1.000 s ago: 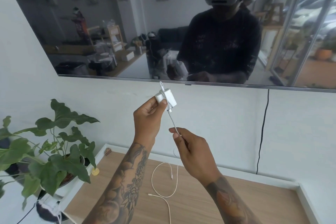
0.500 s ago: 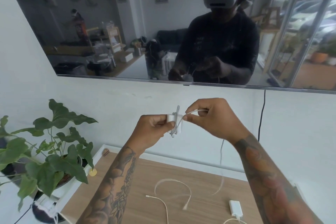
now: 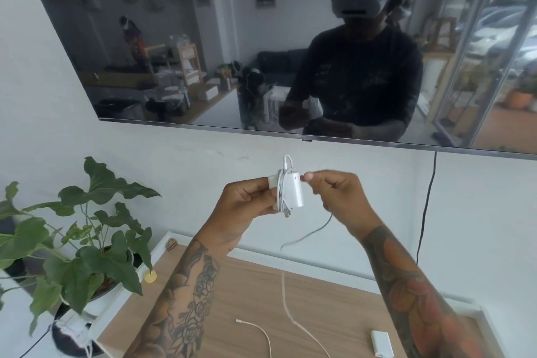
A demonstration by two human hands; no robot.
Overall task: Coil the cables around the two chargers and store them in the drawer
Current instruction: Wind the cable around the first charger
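The white charger (image 3: 292,189) sits between the two hands, held up in front of the wall, its left end clamped in the fingers (image 3: 261,187) of the left hand (image 3: 247,200). Its cable (image 3: 281,189) now crosses the body in several turns just beside those fingers, with a small loop standing above the block; half a second ago there looked to be only a crossing or two, and a second ago the cable hung almost straight, so the coil is building quickly. The right hand (image 3: 338,197) is just to the other side of the charger, its fingertips (image 3: 309,177) pinched together on the cable right at the block's edge. From under that hand a short blurred tail (image 3: 313,231) swings free, which suggests only a turn or two is left before the end must be tucked. Below the fingers, well apart from them, the second charger (image 3: 382,343) lies on the wooden surface (image 3: 232,285) with its own loose cable (image 3: 290,311) not yet wound. A potted plant (image 3: 72,241) stands far to the left of the left hand. No drawer shows, so storing both is probably still some way off.
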